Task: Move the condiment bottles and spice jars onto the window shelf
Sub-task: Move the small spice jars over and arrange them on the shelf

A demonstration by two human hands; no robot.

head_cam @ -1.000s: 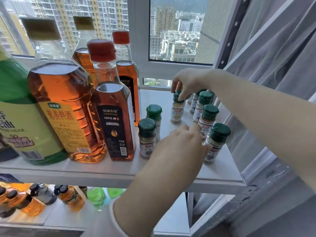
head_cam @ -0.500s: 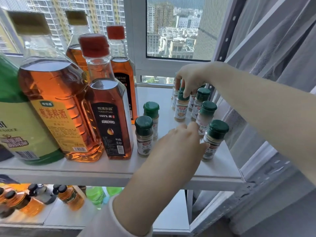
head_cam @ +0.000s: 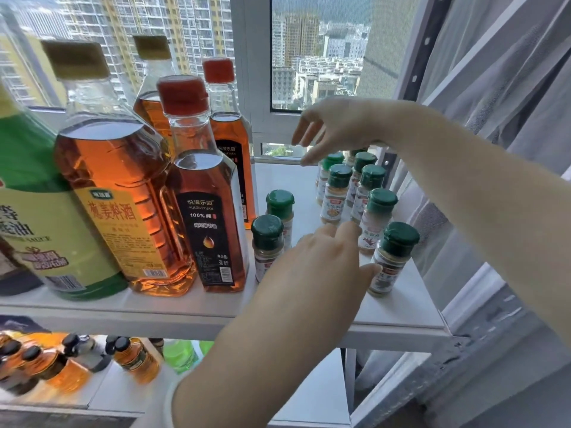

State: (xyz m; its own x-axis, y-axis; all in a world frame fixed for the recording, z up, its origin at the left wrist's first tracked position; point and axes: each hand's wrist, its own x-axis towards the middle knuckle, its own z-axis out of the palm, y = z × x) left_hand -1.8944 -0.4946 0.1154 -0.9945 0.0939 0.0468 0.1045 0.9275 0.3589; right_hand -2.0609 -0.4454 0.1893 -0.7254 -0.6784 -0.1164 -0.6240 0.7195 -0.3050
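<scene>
small clear green-capped spice jars (head_cam: 336, 193) stand clustered on the white window shelf (head_cam: 401, 313), at three o'clock from the tall red-capped amber bottles (head_cam: 210, 223). light, stiff, tippy, i judge: grip the body below the cap. right hand (head_cam: 333, 128) hovers spread, empty, over the rear jars; left hand (head_cam: 321, 267), fingers loose, empty, between the front two.

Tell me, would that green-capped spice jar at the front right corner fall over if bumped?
Probably. The spice jar is tall and narrow, so a nudge could tip it. It holds powder and looks small, so likely light. It stands near the right edge of the window shelf, so it might drop off.
</scene>
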